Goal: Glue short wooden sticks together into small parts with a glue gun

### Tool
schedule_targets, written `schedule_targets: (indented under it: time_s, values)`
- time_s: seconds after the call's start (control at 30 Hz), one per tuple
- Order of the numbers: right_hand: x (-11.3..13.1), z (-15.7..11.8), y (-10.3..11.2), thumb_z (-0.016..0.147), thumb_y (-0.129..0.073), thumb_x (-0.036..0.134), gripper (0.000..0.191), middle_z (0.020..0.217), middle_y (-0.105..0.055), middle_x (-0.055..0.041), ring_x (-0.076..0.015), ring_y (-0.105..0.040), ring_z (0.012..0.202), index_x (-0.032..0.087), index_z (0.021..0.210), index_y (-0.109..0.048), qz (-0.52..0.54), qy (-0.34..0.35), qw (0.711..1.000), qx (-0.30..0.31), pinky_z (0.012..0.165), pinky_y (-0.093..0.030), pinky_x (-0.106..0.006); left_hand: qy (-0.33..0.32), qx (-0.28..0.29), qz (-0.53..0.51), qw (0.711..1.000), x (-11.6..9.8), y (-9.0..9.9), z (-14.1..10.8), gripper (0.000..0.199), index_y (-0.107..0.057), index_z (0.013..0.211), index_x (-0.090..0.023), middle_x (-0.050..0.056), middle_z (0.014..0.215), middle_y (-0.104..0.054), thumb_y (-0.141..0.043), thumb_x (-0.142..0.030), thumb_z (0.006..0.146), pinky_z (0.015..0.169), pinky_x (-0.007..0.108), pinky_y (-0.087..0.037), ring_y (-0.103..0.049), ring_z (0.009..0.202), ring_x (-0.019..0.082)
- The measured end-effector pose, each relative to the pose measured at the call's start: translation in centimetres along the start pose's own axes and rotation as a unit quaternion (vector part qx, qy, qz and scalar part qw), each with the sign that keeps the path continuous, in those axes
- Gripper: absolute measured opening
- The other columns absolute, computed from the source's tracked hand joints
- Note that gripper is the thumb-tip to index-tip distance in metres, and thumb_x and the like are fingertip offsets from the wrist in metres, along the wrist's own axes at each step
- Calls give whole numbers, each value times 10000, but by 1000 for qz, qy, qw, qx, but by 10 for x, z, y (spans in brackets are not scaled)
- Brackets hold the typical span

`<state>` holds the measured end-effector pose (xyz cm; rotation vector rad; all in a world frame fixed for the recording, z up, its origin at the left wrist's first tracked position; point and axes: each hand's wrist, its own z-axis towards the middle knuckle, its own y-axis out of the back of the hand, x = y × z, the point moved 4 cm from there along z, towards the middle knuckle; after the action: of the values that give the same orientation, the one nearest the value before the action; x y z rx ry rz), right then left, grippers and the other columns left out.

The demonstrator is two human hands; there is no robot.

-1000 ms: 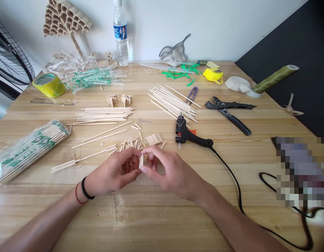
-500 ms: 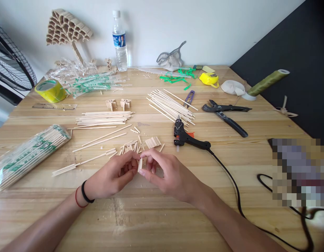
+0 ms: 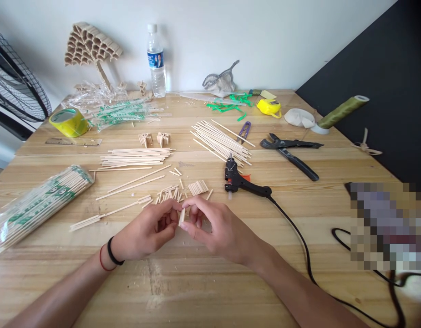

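Observation:
Between the thumb and fingers of my right hand (image 3: 215,225) is a small bundle of short wooden sticks (image 3: 182,217), held upright. My left hand (image 3: 150,230) is curled beside it, with its index fingertip at the top of the bundle; whether it grips anything is hidden. Just beyond my hands lie loose short sticks (image 3: 169,193) and a flat row of short sticks (image 3: 198,187). A black glue gun (image 3: 246,183) rests to the right of them. Long sticks (image 3: 138,156) are stacked on the left, and another pile of long sticks (image 3: 222,142) lies farther back.
A bagged pack of sticks (image 3: 43,202) is at the left, near yellow tape (image 3: 69,123). Black pliers (image 3: 292,152) lie at the right, and the glue gun's cable (image 3: 304,246) runs toward the front right. A bottle (image 3: 157,64) stands against the wall.
The view has shifted slightly, so the objects at the back sit a little lower. My left thumb has drawn slightly back from the bundle; my right hand still holds it.

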<state>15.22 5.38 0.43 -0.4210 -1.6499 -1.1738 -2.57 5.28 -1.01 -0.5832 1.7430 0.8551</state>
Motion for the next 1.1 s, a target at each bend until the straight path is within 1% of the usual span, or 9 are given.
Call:
schedule_targets:
  time_s: [0.17, 0.27, 0.47, 0.63, 0.77, 0.9, 1.0, 1.1]
  values:
    - [1, 0, 0, 968, -637, 303, 211, 795, -648, 8, -173, -630, 731, 202, 1152, -619, 8, 7, 1000, -3, 710, -509, -297, 2, -3, 0, 1000, 0, 1, -1, 153, -574, 1106, -173, -28, 784, -563, -584, -184, 953, 604, 234, -370, -427, 650, 113]
    - [1, 0, 0, 970, -637, 301, 198, 797, -644, 10, -170, -628, 731, 209, 1144, -616, 11, 7, 1000, -4, 706, -508, -293, 3, -3, -7, 1000, 2, 0, -1, 147, -576, 1113, -173, -31, 779, -558, -579, -195, 967, 601, 234, -372, -428, 645, 112]
    - [1, -1, 0, 972, -636, 303, 214, 801, -644, 8, -170, -631, 736, 201, 1159, -617, 11, 7, 1000, -6, 720, -514, -300, -3, 5, -36, 999, 1, 0, -1, 152, -556, 1141, -179, 35, 907, -640, -560, -271, 1020, 690, 274, -462, -580, 761, 151]
    - [3, 0, 1, 968, -629, 285, 207, 789, -642, 12, -165, -627, 726, 203, 1157, -615, 21, 24, 999, -13, 713, -519, -293, -8, 11, -80, 997, -3, 0, -2, 193, -546, 1151, -188, 19, 862, -616, -603, -309, 1012, 739, 301, -503, -630, 811, 176]
    - [4, -1, 3, 961, -634, 285, 193, 786, -652, 14, -162, -627, 719, 213, 1138, -613, 24, 33, 999, -17, 717, -527, -293, -10, 7, -93, 996, -5, 0, -1, 234, -561, 1140, -195, 15, 843, -621, -669, -333, 984, 737, 298, -512, -642, 816, 178]
    - [4, -2, 3, 958, -646, 293, 181, 791, -651, 14, -159, -627, 717, 219, 1120, -613, 26, 40, 999, -22, 710, -528, -286, -12, 2, -98, 995, -4, 1, -1, 266, -574, 1154, -196, 12, 840, -637, -707, -313, 956, 707, 280, -510, -643, 798, 170]
    - [4, -2, 2, 957, -646, 292, 176, 787, -652, 14, -159, -629, 717, 219, 1114, -614, 24, 40, 999, -22, 708, -528, -284, -8, 3, -88, 996, -4, 1, -2, 256, -566, 1150, -191, 29, 883, -660, -696, -286, 952, 708, 281, -502, -636, 799, 166]
    - [4, -2, 2, 959, -640, 293, 175, 776, -648, 15, -160, -627, 712, 213, 1113, -616, 23, 37, 999, -22, 707, -526, -287, -3, 10, -73, 997, -3, 0, -2, 227, -546, 1149, -181, 58, 951, -680, -645, -276, 968, 711, 289, -488, -624, 797, 163]
